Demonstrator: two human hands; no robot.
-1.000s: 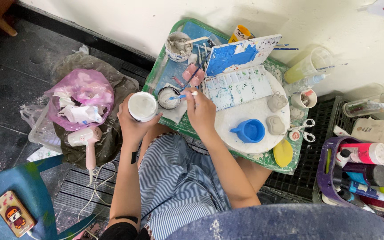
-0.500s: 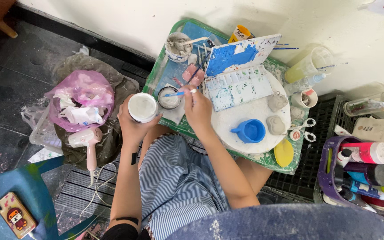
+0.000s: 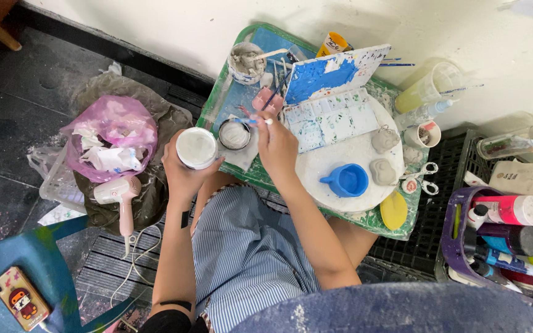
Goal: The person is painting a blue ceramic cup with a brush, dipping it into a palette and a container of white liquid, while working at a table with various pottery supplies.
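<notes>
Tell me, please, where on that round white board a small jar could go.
The round white board has a bare patch in its middle, bordered by the paint palette above, the blue cup below and two grey clay pieces on the right. Its right edge is crowded by the small cup and scissors.

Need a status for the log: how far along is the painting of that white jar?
Done: palette box already open with blue mixed in its lid. In hand: left hand holds the white jar; right hand holds a brush above the small open pot. Left: jar top shows plain white; two clay pieces look unpainted.
</notes>
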